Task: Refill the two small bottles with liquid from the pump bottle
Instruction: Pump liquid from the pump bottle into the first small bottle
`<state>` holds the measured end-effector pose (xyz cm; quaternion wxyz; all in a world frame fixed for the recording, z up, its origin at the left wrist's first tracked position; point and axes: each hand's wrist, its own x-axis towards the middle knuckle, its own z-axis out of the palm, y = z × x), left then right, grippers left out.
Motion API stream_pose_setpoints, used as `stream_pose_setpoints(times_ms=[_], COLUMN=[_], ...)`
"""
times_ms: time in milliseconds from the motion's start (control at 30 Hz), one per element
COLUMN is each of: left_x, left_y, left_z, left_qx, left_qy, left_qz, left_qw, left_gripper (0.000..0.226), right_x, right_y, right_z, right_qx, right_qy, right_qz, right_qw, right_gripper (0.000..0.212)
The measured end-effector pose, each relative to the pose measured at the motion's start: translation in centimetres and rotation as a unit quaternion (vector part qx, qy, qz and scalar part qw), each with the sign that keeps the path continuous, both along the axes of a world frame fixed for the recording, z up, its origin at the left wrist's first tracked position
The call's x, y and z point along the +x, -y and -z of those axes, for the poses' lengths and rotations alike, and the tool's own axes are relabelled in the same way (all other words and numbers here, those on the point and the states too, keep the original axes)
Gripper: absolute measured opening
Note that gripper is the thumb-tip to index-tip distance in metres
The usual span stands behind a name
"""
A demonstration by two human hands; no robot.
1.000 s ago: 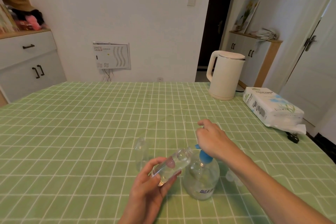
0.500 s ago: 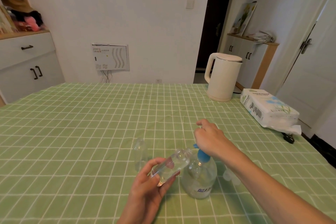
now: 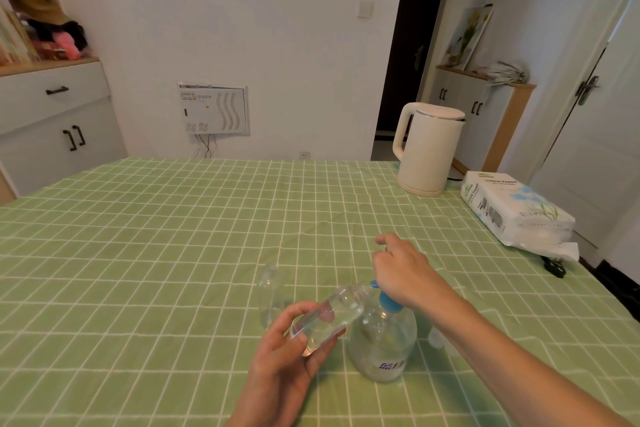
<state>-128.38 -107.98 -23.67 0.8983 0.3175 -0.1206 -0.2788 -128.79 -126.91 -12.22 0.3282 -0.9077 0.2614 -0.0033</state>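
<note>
The left hand [image 3: 287, 354] gripped a small clear bottle [image 3: 332, 315], fingers curled round its lower half, and held it tilted above the table with its open mouth raised toward the blue pump head [image 3: 386, 300]. The mouth sat just beside the pump's nozzle; whether the two touched could not be told. The right hand [image 3: 401, 270] lay palm-down over the top of the pump, its fingers loosely bent and reaching past it; it rested on the pump head rather than closing around anything, and how hard it pressed could not be told.

The pump bottle [image 3: 384, 347], a rounded clear one with a blue printed label low on its front, stood upright on the green checked tablecloth [image 3: 156, 253] directly below the right wrist. The second small bottle [image 3: 270, 291], also clear, stood upright on the cloth just left of the pump bottle and behind the left hand. Small pale items [image 3: 437, 338] lay on the cloth beneath the right forearm, too blurred to name.

Farther back on the right side of the table stood a cream electric kettle [image 3: 427, 147], and near it lay a pack of tissue paper [image 3: 512, 211] at the table's edge.
</note>
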Motion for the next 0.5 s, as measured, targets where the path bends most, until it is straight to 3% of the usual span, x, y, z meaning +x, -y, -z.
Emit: stream_pose_setpoints(times_ms=[500], left_x=[0.09], left_y=[0.14], left_z=[0.19], left_qx=[-0.015], left_qy=[0.001], left_qz=[0.001], left_qw=[1.000], left_gripper=[0.068], right_x=[0.29], right_y=[0.38], right_z=[0.28], right_qx=[0.015], right_qy=[0.017], right_qz=[-0.004], right_qw=[1.000], right_gripper=[0.055])
